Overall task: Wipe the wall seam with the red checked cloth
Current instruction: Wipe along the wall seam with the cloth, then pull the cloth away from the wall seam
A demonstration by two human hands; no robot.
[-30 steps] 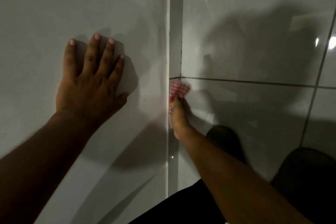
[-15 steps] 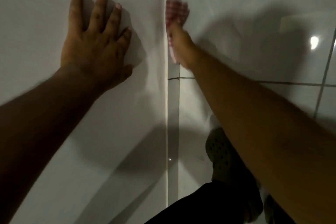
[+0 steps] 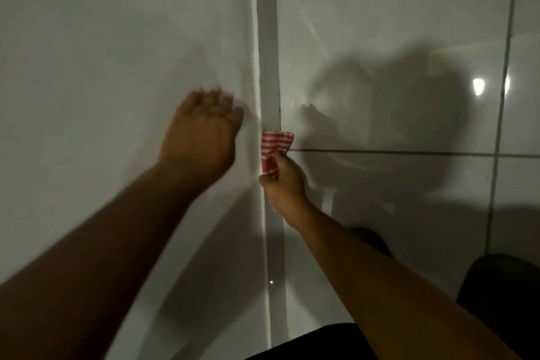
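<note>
Seam [image 3: 270, 67] wiping underway: my right hand [image 3: 285, 184] clutches the red checked cloth [image 3: 274, 145] mid-seam; far stretch likely remains; left hand [image 3: 201, 131] empty, unclenched.

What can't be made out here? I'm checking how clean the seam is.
- Left hand, head view: fingers motion-blurred, so contact with the wall unclear.
- Seam: dim light hides any dirt; the cloth and right hand cover part of it.
- Right hand's grip: fingertips hidden behind the cloth.

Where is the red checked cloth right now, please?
In the head view, the red checked cloth sits centre frame, bunched in the right hand against the vertical wall seam, right of the left hand.
</note>
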